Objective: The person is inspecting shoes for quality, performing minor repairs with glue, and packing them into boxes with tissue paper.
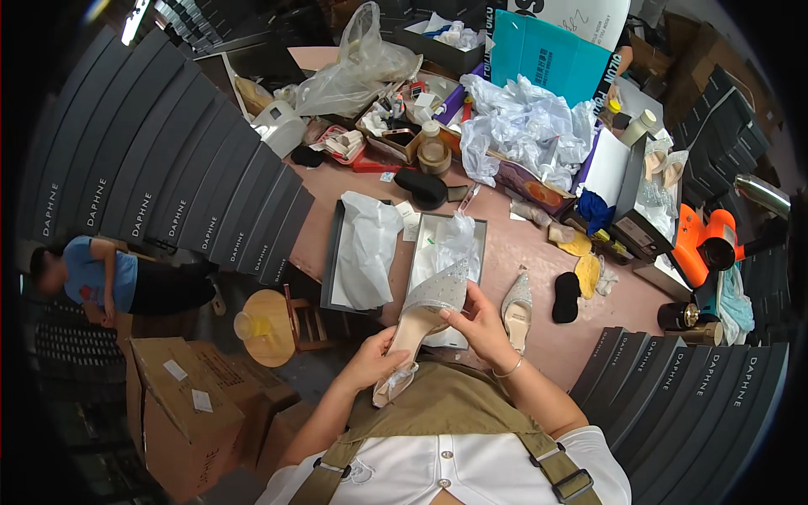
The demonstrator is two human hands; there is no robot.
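A pointed, pale shoe (441, 291) with sparkling studs is held between my two hands, its toe directed away from me. My left hand (376, 360) grips it near the heel end, and my right hand (485, 323) holds the side of the upper with the thumb on top. Below and beyond the shoe lies an open shoebox (483, 244) with crumpled white tissue inside. Its lid (335, 252), lined with white paper, rests to the left. The matching shoe (517, 310) lies on the table right of my right hand.
Stacked dark shoeboxes (168, 168) rise at the left, more (682, 387) at the lower right. A black pad (566, 297), yellow sponges (587, 271), a tissue-filled box (526, 181) and an orange heat gun (692, 244) crowd the pink table (539, 252). Another person (105, 278) is at far left.
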